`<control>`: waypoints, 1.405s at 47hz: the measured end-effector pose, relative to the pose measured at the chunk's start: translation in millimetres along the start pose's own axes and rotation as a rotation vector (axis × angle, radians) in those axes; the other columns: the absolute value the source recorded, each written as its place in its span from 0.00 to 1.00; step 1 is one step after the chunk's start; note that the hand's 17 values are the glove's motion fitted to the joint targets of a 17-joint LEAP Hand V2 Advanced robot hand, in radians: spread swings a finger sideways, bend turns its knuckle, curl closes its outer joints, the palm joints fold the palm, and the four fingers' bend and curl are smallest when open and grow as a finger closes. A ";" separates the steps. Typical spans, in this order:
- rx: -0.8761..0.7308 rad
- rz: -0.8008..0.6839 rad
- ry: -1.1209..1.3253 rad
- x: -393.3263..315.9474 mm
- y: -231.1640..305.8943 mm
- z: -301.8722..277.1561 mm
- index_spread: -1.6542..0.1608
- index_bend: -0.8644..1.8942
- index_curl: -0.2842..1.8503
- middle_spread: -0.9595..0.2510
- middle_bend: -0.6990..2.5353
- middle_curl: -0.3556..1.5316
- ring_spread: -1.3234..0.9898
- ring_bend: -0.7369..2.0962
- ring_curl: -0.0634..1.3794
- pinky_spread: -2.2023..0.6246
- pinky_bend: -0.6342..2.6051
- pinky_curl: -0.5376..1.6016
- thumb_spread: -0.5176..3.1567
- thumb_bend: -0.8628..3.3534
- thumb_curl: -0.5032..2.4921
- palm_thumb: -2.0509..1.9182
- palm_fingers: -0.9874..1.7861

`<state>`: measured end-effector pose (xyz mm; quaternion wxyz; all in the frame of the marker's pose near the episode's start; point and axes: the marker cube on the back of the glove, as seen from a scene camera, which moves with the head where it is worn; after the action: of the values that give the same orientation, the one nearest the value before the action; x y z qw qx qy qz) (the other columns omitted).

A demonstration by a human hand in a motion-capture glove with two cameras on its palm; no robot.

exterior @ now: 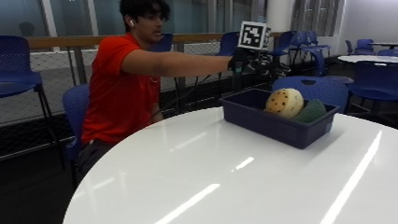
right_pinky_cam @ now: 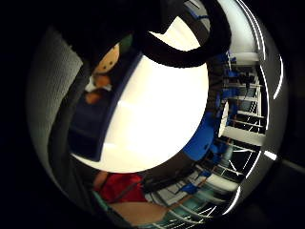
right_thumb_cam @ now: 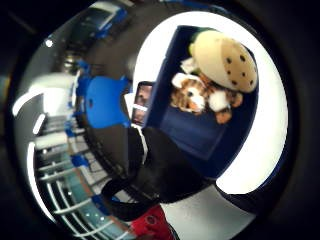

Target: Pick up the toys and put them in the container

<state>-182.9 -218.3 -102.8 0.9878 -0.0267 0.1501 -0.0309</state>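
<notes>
A person in a red shirt is sitting at the round white table (exterior: 205, 172), reaching the black-gloved right hand (exterior: 249, 59) out above the dark blue rectangular plastic container (exterior: 280, 122), clear of its rim. Whether the fingers are spread or curled cannot be told. The container is standing toward the table's 2 o'clock edge in the outside view. Inside it are lying a tan round plush bun with dark spots (exterior: 285, 102), a green plush piece (exterior: 311, 111) and a brown-and-white plush animal (right_thumb_cam: 200, 97).
</notes>
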 end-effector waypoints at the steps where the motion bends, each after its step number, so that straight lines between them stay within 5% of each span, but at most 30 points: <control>1: 0.001 0.008 0.010 9.0 4.4 5.8 0.73 0.35 0.32 0.68 0.28 0.48 0.53 0.40 0.31 0.78 0.52 0.44 0.41 0.18 0.33 0.49 0.25; 30: -0.016 0.160 -0.134 182.3 153.4 146.6 0.74 0.36 0.26 0.72 0.26 0.39 0.56 0.34 0.28 0.81 0.44 0.40 0.44 0.19 0.25 0.49 0.30; 66: -0.011 0.257 -0.318 251.1 202.8 182.3 0.73 0.37 0.25 0.73 0.26 0.35 0.56 0.32 0.26 0.81 0.41 0.40 0.44 0.19 0.22 0.49 0.31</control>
<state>121.5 -25.6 -15.6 0.9947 -0.0174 -0.0055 0.1008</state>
